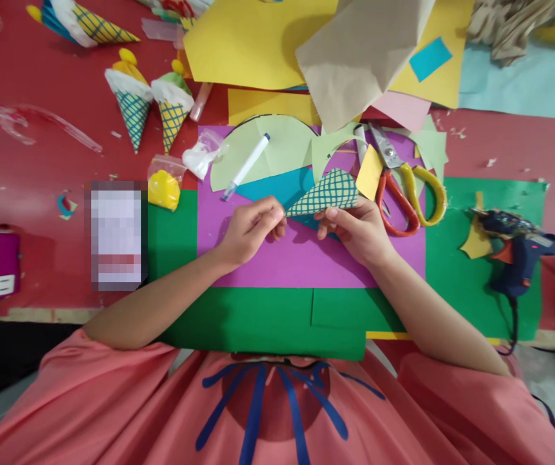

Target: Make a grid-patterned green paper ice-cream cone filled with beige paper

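Note:
A pale green paper cone (326,194) with a dark crosshatch pattern lies sideways between my hands, over a purple sheet (268,258). My left hand (257,226) pinches its pointed tip. Around the wide end, my right hand (355,229) is closed, with the thumb on the near side and some fingers hidden behind. Beneath the cone is a blue paper piece (272,187). A white marker (246,166) rests on a light green paper piece (277,145) beyond my left hand. Scissors (398,174) with red and yellow handles lie just past my right hand.
At the right, a glue gun (519,248) lies on a green sheet (481,194). Finished paper cones (133,110) and a bag of yellow clay (164,187) are at the left, near a phone-like blurred object (117,236). Yellow paper (248,45) and brown paper (364,58) lie at the back.

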{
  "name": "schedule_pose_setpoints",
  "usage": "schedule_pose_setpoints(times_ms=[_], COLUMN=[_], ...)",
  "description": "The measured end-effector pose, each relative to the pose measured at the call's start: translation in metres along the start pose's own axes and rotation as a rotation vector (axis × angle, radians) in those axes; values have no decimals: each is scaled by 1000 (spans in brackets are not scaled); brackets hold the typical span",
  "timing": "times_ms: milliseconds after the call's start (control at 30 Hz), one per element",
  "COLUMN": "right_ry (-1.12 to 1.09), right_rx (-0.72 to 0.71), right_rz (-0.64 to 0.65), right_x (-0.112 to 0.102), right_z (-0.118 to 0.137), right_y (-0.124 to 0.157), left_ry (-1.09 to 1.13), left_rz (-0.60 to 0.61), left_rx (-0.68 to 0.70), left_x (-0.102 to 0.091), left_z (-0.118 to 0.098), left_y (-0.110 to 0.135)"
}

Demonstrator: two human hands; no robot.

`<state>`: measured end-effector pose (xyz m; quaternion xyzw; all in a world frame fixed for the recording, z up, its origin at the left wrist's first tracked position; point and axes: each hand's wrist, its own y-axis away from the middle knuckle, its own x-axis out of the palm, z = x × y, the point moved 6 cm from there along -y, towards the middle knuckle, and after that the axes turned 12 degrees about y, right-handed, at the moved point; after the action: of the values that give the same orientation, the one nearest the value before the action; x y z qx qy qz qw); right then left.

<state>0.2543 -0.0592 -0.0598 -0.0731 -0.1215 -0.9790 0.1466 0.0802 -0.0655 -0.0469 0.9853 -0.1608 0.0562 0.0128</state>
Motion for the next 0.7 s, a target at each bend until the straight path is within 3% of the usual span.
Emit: schedule_pose_setpoints(times_ms=[200,433,700], right_ry=[154,231,180], right_rx=[15,38,66], right_rz=[52,76,37], right_x=[6,13,11], right_z=[4,4,5], right_y=[3,6,6], left_ry=[-277,-710,-673], left_rz=[92,109,103], left_rx=[-37,101,133], left_x=[7,14,15], left_z=[1,-4,-7], left_y=[2,3,2])
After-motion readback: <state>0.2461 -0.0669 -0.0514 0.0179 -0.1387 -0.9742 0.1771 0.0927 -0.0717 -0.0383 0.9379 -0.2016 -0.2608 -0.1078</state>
